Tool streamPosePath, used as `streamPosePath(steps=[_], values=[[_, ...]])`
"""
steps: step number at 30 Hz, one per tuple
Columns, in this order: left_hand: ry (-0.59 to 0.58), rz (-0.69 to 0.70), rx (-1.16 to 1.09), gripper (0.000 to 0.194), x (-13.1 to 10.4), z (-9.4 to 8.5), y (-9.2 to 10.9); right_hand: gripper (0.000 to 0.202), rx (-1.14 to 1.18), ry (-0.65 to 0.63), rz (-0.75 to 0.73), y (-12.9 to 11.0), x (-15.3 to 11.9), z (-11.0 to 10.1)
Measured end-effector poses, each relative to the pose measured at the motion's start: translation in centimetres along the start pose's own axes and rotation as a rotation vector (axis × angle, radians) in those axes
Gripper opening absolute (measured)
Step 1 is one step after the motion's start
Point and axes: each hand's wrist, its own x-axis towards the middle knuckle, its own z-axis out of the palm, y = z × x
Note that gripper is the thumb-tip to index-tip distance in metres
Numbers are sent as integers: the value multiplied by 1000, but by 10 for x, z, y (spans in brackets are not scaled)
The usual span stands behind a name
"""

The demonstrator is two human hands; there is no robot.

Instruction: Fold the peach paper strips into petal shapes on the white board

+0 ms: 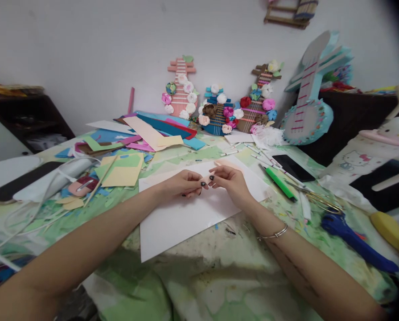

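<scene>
Both of my hands meet above a white sheet of paper that lies on the table. My left hand has its thumb and fingers pinched together on a small pale piece of paper, mostly covered by the fingers. From the other side, my right hand pinches the same piece, its thumb close to the left thumb. Part of a pale peach paper shows just behind the right hand, on the white sheet.
Coloured paper scraps pile up at left. Right of the sheet lie a green marker, gold scissors, a phone and a blue glue gun. Flower-decorated instrument models stand against the wall. A Hello Kitty cup is far right.
</scene>
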Motion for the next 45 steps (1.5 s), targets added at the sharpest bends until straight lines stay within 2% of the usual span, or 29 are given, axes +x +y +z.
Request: streamPosePath(steps=[4,11,22,28,45], values=[[-11,6,-4,27,1,-2,-3,35,-7,8,-41,-3,-2,0],[-69,14,-41,24,0,-6,-3,20,37,-14,-30,-2,-3,-4],[-68,16,-21,24,-3,-3,-1,22,9,-9,-52,0,-1,-5],[-109,-3,-17,24,-1,-6,-4,17,-18,-21,-50,0,-1,-4],[-104,-30,-48,23,-2,-5,-1,16,68,-19,-23,0,-1,-5]])
